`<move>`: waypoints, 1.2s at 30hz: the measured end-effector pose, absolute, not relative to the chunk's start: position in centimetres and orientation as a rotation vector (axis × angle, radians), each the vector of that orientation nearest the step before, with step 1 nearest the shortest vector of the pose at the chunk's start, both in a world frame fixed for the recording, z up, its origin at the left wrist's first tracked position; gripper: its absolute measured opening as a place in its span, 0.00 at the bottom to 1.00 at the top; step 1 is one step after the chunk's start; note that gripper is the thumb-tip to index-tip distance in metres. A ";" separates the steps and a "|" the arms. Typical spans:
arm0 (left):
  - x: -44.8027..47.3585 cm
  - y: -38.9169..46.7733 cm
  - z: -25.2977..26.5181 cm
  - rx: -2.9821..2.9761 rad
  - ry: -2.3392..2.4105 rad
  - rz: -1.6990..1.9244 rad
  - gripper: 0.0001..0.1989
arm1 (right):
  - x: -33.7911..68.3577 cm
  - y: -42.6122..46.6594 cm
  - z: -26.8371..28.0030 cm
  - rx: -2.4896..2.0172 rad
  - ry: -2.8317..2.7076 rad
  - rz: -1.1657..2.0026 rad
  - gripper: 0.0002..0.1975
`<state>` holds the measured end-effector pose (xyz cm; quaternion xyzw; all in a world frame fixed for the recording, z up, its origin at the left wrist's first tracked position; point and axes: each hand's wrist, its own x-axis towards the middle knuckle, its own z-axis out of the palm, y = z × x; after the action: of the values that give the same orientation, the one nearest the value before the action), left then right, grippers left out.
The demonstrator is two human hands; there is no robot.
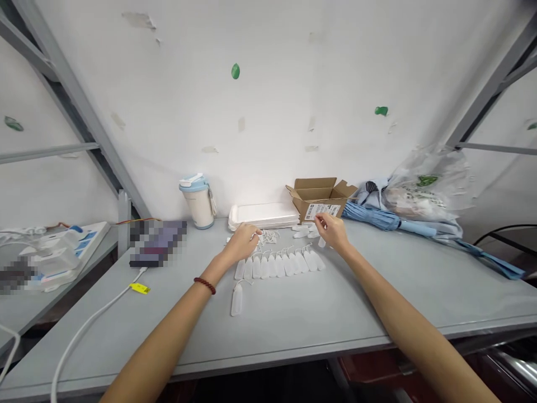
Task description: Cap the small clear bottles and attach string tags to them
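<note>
My left hand (244,239) reaches over a small heap of white string loops (269,238), its fingers curled down and pressed together. Whatever lies between those fingertips is too small to make out. My right hand (333,230) is closed in a pinch in front of the cardboard box, with a small translucent white tag (321,242) showing under the fingers. Between my forearms lies a neat row of similar translucent tags (279,266), strings at their upper ends. One single tag (237,300) with a string sits apart, nearer the front edge. More white pieces (302,230) lie by the box.
An open cardboard box (321,193) and a stack of white trays (266,215) stand against the wall. Left are a cream tumbler (198,202), a partly blurred dark device (159,243) and a white cable (94,313). A folded blue umbrella (377,217) and plastic bag (432,182) lie right.
</note>
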<state>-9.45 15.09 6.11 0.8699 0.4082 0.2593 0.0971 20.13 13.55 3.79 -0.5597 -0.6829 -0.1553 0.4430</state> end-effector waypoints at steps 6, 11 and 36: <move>-10.1 15.3 3.8 2.681 1.173 0.687 0.15 | 22.0 13.9 3.1 -1.532 -1.678 -0.340 0.08; -10.4 14.4 3.8 2.640 1.236 0.605 0.20 | 20.0 13.6 3.7 -1.541 -1.932 -0.221 0.12; -9.2 13.2 4.3 2.686 1.305 0.465 0.26 | 18.1 12.5 3.6 -1.598 -2.192 0.013 0.14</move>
<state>-9.19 13.19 4.32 0.8872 0.4310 0.1537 0.0597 18.15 12.52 3.64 -0.5755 -0.7895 0.0045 0.2131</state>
